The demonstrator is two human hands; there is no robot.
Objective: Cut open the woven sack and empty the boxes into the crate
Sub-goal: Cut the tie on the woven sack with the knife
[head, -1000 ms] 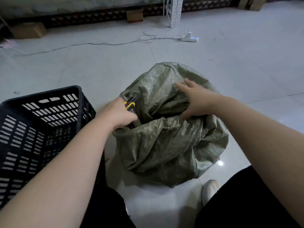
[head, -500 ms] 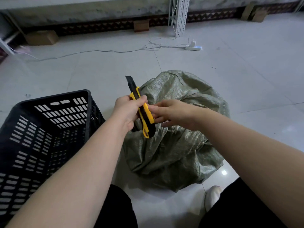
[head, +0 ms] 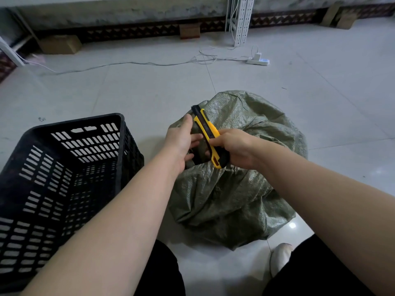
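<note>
A crumpled green woven sack [head: 235, 199] lies on the tiled floor in front of my knees, its top bunched shut. No boxes show. A black slotted plastic crate [head: 120, 146] stands to its left, with nothing visible inside. Above the sack's top, my right hand [head: 237, 148] is closed around the lower handle of a yellow and black utility knife [head: 208, 129], whose black tip points up and away. My left hand [head: 181, 142] sits just left of the knife with loose, spread fingers, its thumb lying beside the tip.
A white power strip [head: 257, 60] and a long cable [head: 128, 64] lie on the floor beyond the sack. A white metal post [head: 240, 20] and cardboard boxes [head: 59, 44] stand by the far wall. My shoe [head: 280, 255] is just below the sack.
The knife came up off the sack in my left hand and passed over to my right hand. My right hand left the sack's top; my left hand's grip loosened.
</note>
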